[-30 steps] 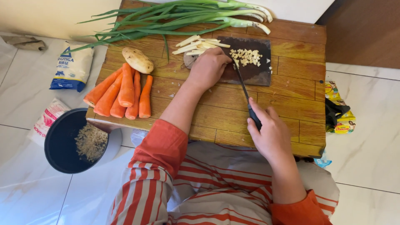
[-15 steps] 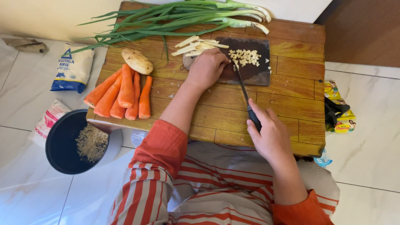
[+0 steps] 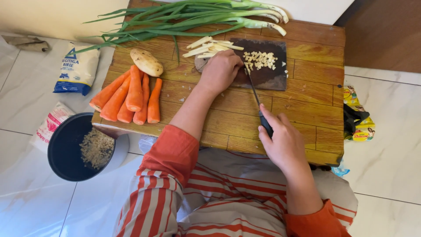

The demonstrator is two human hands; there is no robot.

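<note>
My left hand presses down on pale potato strips at the left end of a small dark cutting board. My right hand grips the black handle of a knife, whose blade points up to the board beside my left fingers. A heap of diced potato lies on the board to the right of the blade. Loose potato sticks lie just above my left hand. All of this rests on a low wooden table.
Several carrots and a whole potato lie on the table's left part, spring onions along its far edge. A dark pot with grains stands on the tiled floor at left, beside two bags. Small yellow packets lie at right.
The knife and both hands stay almost in place over the board. The diced heap looks about the same.
</note>
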